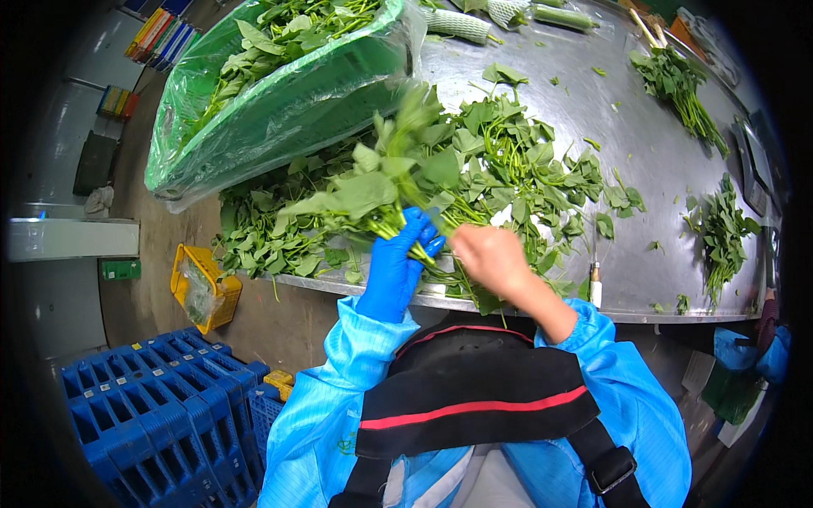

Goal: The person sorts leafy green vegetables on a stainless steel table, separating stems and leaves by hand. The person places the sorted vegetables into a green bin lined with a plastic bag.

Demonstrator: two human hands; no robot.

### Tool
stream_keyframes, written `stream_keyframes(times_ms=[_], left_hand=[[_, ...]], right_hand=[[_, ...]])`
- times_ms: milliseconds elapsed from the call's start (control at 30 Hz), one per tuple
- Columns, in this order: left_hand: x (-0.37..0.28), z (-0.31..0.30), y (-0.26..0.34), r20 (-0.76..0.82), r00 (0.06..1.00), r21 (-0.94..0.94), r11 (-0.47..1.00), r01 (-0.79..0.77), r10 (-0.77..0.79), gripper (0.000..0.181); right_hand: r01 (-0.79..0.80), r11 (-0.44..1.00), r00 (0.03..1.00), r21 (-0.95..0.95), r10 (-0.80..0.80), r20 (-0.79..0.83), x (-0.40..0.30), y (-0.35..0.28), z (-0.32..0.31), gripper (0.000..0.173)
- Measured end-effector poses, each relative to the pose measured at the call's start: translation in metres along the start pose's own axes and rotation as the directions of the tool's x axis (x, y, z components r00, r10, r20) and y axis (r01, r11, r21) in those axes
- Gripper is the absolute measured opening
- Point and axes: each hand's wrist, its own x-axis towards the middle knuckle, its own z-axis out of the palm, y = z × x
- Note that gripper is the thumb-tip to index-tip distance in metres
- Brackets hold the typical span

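My left hand, in a blue glove, grips a bunch of leafy green stems that look like sweet potato greens. Cut stem ends poke out below its fingers. Close by on the right, my bare right hand is blurred by motion, its fingers closed on a leafy stem that blurs up to the left. Under and beyond both hands, a loose heap of the same greens spreads over the steel table. A green crate lined with clear plastic holds more greens at the upper left.
A knife lies near the table's front edge, right of my hand. Bundled greens and another bunch lie farther right. Net-wrapped vegetables are at the back. Blue plastic pallets and a yellow crate stand left.
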Motion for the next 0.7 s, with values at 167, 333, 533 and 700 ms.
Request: stream_keyframes(times_ms=[167, 333, 533, 700], left_hand=[[0.005, -0.018, 0.014, -0.134, 0.991, 0.094, 0.995, -0.014, 0.027, 0.027], [-0.012, -0.013, -0.002, -0.001, 0.999, 0.185, 0.982, 0.044, -0.044, 0.023], [-0.012, -0.022, 0.001, -0.13, 0.987, 0.009, 0.996, 0.09, -0.089, 0.028], [0.005, -0.077, 0.027, -0.431, 0.896, -0.169, 0.966, -0.196, 0.107, 0.031]], right_hand=[[-0.157, 0.934, 0.985, 0.321, 0.124, 0.12, 0.001, 0.0, 0.003, 0.026], [-0.256, 0.959, 0.948, 0.123, 0.225, 0.223, 0.035, -0.016, -0.004, 0.044], [-0.158, 0.808, 0.967, 0.568, 0.244, -0.078, 0.026, -0.005, 0.022, 0.013], [0.184, 0.895, 0.959, 0.407, -0.254, 0.124, -0.011, -0.013, -0.013, 0.018]])
